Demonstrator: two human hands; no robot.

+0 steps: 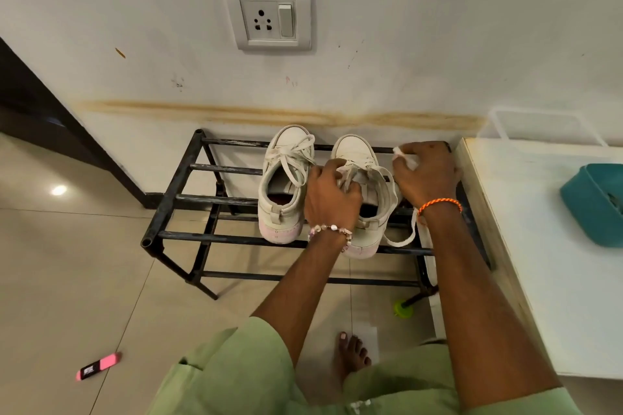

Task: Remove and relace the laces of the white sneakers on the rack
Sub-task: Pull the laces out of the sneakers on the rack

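Observation:
Two white sneakers stand toes to the wall on the black metal rack [175, 199]. The left sneaker [285, 185] is laced and untouched. My left hand [332, 195] grips the tongue and lace area of the right sneaker [357, 152]. My right hand [426, 172] pinches the end of that shoe's white lace [401, 239] up near the rack's back right corner. A long loop of this lace hangs over the shoe's right side and down past my right wrist.
A white cabinet [546, 246] with a teal tub [593, 202] stands right against the rack. On the tiled floor lie a pink eraser [99, 365] and a green object [403, 308] by the rack's leg. My bare foot [350, 352] is below the rack.

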